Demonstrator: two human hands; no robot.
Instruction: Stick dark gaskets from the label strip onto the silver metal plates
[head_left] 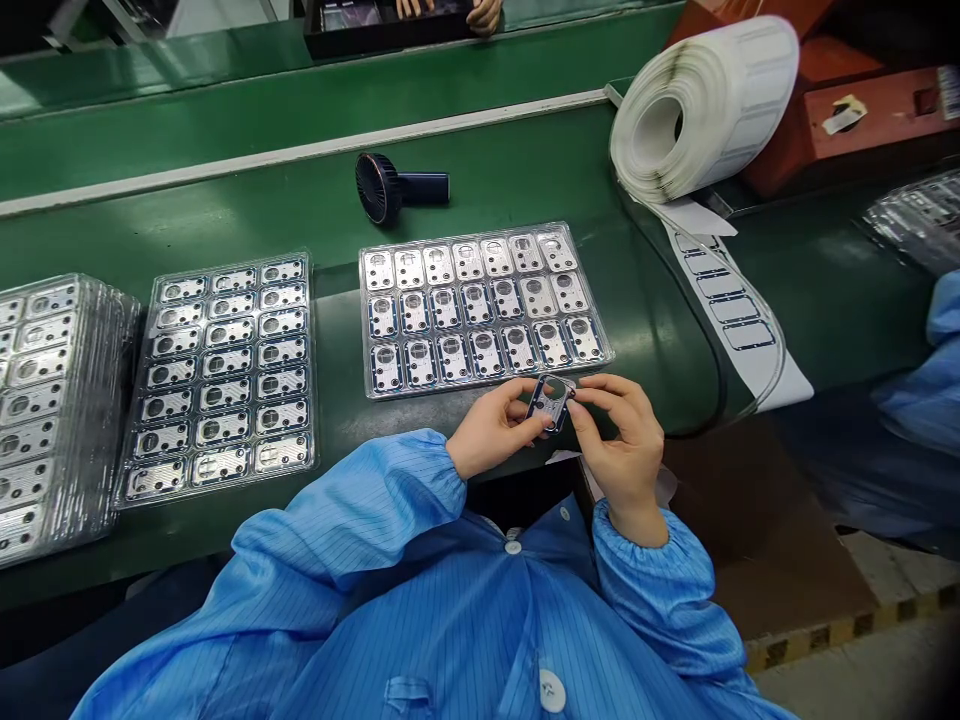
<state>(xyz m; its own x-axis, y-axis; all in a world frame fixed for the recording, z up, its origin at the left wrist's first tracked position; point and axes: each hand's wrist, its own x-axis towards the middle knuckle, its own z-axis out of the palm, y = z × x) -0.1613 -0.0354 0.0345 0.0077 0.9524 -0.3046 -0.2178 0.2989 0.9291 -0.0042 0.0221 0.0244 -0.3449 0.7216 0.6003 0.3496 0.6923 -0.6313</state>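
Between my two hands, just over the front edge of the bench, is a small metal plate (551, 402) with a large round cutout and a dark blue edge. My left hand (499, 425) pinches its left side with thumb and fingers. At its upper right corner, the thumb and fingertips of my right hand (619, 430) are closed on the rim. Directly beyond my hands lies a clear plastic tray (480, 385) of similar plates in rows. Some plates there show dark blue edging, while the far row looks plain silver.
To the left are another filled tray (217, 375) and a tall stack of trays (82, 420). A handheld fan (382, 188) lies beyond. At right, a label roll (705, 110) trails a strip (739, 310) beside a cable. A co-worker's hands (484, 15) show at the top, a blue sleeve (926, 370) far right.
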